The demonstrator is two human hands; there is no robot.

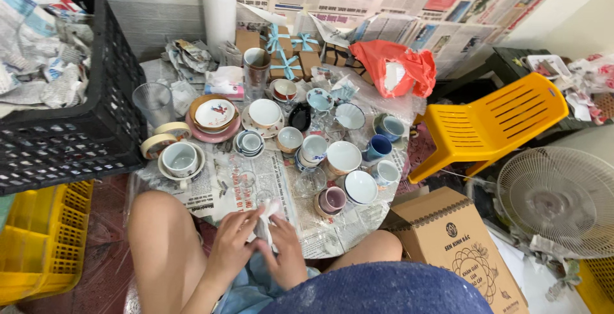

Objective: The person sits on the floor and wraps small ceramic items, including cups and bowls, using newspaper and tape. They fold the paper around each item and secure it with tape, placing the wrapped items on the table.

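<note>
Both hands work at the near edge of the surface (307, 237): left hand (231, 240) and right hand (286, 253) pinch white paper (269, 215), just below the small clear glass (263, 196)

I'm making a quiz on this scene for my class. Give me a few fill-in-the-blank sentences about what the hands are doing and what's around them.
1. Both hands, the left hand and the right hand, hold a small clear ____ with white paper.
2. The plastic chair at the right is ____.
3. The low table is covered with ____.
4. The black crate holds crumpled ____.

Missing words: glass; yellow; newspaper; newspaper
</note>
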